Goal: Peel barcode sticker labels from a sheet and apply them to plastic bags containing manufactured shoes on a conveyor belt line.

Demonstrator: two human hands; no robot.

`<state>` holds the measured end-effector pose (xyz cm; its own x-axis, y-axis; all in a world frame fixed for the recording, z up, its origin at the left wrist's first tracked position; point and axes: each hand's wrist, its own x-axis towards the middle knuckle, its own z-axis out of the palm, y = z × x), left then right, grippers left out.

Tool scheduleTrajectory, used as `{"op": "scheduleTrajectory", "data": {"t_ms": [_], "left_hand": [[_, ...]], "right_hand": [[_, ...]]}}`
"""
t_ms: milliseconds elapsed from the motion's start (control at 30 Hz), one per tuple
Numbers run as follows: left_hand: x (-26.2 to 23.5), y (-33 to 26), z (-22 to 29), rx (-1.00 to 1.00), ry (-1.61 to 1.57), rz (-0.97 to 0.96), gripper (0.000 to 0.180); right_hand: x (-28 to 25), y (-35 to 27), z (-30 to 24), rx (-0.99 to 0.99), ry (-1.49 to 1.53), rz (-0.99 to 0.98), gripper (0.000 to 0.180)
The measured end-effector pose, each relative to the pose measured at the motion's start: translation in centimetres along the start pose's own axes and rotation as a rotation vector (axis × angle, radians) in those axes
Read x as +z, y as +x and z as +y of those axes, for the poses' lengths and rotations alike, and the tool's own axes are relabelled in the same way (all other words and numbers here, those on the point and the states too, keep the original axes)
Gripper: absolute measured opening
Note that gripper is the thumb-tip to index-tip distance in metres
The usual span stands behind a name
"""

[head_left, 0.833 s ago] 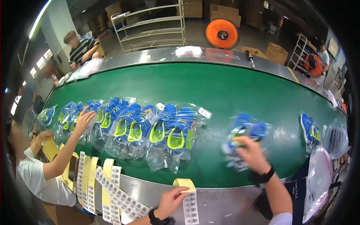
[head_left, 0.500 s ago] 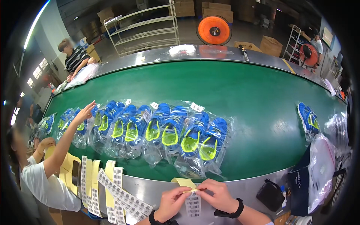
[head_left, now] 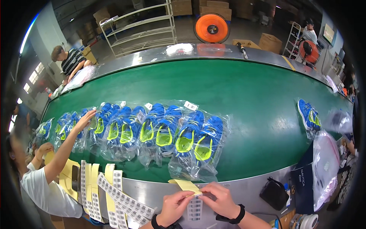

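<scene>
At the lower centre of the frame, a label strip (head_left: 194, 204) is pinched by the left hand (head_left: 176, 208) and right hand (head_left: 221, 198); its long axis is hung downward, its yellow backing (head_left: 186, 185) peeled toward upper left.

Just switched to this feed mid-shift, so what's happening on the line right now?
The person's left hand and right hand meet at a yellow-backed strip of barcode stickers on the grey metal edge of the green conveyor belt. Blue and lime shoes in clear plastic bags lie overlapped in a row on it. At left, a co-worker's hand touches one bag.
</scene>
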<state>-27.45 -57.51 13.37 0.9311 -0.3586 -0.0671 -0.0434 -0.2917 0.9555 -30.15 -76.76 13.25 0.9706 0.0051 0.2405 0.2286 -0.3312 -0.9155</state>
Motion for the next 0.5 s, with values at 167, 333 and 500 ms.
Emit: {"op": "scheduleTrajectory", "data": {"t_ms": [167,333,500], "left_hand": [[0.0,0.3,0.6,0.048,0.052,-0.018,0.013],[0.3,0.9,1.4,0.099,0.094,-0.042,0.013],[0.9,0.6,1.7,0.0,0.081,-0.036,0.011]], "right_hand": [[0.0,-0.5,-0.2,0.022,0.011,-0.002,0.012],[-0.7,-0.4,-0.3,0.031,0.042,0.01,0.015],[-0.9,-0.9,0.1,-0.083,-0.068,0.051,0.016]]}}
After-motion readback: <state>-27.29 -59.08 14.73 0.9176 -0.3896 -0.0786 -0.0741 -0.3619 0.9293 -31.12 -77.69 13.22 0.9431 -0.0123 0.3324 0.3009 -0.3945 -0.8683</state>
